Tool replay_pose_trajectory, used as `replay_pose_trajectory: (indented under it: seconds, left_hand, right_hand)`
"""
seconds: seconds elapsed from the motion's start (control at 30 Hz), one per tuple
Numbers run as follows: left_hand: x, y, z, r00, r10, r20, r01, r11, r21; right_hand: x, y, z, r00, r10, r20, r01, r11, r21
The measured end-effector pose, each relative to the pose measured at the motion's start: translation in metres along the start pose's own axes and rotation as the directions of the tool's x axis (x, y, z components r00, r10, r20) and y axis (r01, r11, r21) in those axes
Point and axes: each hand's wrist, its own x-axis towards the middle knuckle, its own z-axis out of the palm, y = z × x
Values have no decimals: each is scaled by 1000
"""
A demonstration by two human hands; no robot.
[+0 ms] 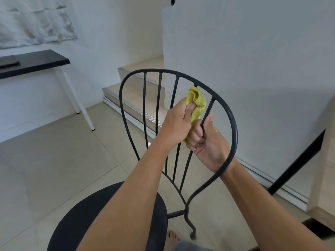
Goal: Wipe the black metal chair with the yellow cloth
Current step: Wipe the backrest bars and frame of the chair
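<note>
- Your left hand [176,124] grips the yellow cloth [196,100]. Your fingers and thumb are curled tight round it.
- The cloth is all bunched up. It sits high on the back of the black metal chair [125,113], pressed on one thin bar just under the top of the ring [234,127].
- Your right hand [210,147] is closed round the next thin bar to the right. Your thumb points up along that bar.
- Your right-hand fingers touch the low end of the cloth, so your two hands are just beside each other.
- The ring of the chair back crosses in front of your right wrist.
- You have one chair here. It has one round black seat [81,214], low on the left and partly under your left arm.
- You can count five thin bars [144,105] in the chair back. One is partly hidden by the cloth and your hands.
- One curly chair leg [193,232] stands on the floor [54,151], near your bare toes [172,239].
- One table [41,59] with a black top stands on the left by the white wall [253,69]. You can see two white legs [69,93] on it.
- One dark flat thing [8,61] lies on the table top at the left edge. You cannot tell what it is.
- Two pale steps [134,87] rise behind the chair.
- The floor is made of pale tiles.
</note>
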Motion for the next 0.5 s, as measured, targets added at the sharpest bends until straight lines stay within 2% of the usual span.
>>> replay_pose_trajectory:
  seconds: [0.07, 0.13, 0.27, 0.4, 0.5]
  left_hand:
    - [-26, -26, 15, 999, -21, -23, 21, 1000, -17]
    - [-69, -67, 39, 996, -82, 25, 82, 997, 7]
    - [-134, -127, 76, 914, -384, 131, 358, 916, 183]
    - [-135, -130, 67, 910, -373, 181, 336, 919, 208]
    - [-140, -125, 51, 924, -369, 99, 354, 924, 142]
  right_hand:
    - [0, 1, -1, 1000, -8, 15, 8, 1000, 10]
    - [1, 0, -2, 1000, -13, 15, 13, 1000, 29]
    - [0, 2, -1, 1000, -7, 23, 6, 1000, 29]
    - [-1, 1, -4, 1000, -14, 14, 14, 1000, 9]
    - [-7, 3, -7, 994, -71, -78, 71, 997, -15]
